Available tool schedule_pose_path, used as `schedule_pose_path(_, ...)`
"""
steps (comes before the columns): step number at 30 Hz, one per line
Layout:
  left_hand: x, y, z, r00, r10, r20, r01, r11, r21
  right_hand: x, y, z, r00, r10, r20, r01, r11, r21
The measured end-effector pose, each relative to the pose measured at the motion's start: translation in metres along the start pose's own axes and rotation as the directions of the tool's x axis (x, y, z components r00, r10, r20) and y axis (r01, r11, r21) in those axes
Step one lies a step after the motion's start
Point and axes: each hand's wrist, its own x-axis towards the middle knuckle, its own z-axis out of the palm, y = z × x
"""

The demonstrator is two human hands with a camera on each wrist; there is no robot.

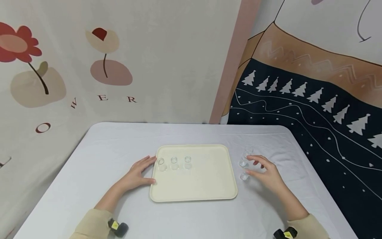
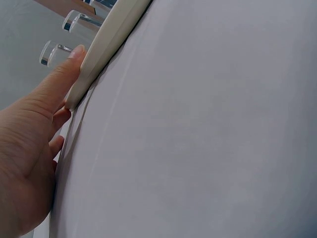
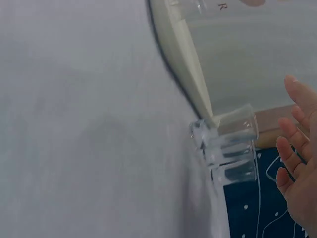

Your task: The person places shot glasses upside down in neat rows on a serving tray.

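Glasses (image 1: 244,163) stand in a row on the table (image 1: 89,166), just right of the tray (image 1: 194,189). Right hand (image 1: 267,172), fingers spread, reaches them ungrasped; left hand (image 1: 135,174), fingers straight, steadies the tray edge.

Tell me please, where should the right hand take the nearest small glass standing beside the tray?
Probably at its side wall, coming from the right with thumb and fingers. The small glass stands upright on the table, clear of the tray, and the right hand is already open beside it.

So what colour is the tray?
The tray is pale cream, plain with no pattern; the head view shows it best.
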Motion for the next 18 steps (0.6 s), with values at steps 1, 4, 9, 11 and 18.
schedule_pose_path(1,0.000,0.000,0.000,1.000,0.000,0.000,0.000,1.000,-0.002,-0.002,0.003,-0.001,1.000,-0.004,0.009,0.004,1.000,0.000)
schedule_pose_path(4,-0.001,0.000,0.000,1.000,-0.003,-0.001,0.003,1.000,-0.005,-0.006,0.011,-0.003,0.999,-0.004,0.039,0.004,1.000,0.010)
schedule_pose_path(9,0.000,0.000,0.000,1.000,-0.003,-0.004,0.003,1.000,0.000,-0.013,0.021,-0.006,0.994,0.036,0.102,-0.040,0.998,0.038)
schedule_pose_path(11,0.000,0.000,-0.001,1.000,0.000,-0.005,0.000,1.000,0.002,-0.015,0.025,-0.006,0.990,0.053,0.130,-0.060,0.997,0.045)
schedule_pose_path(18,0.000,0.000,0.000,1.000,-0.008,0.000,0.008,1.000,-0.007,-0.019,0.040,-0.002,0.978,0.102,0.181,-0.111,0.993,0.041)
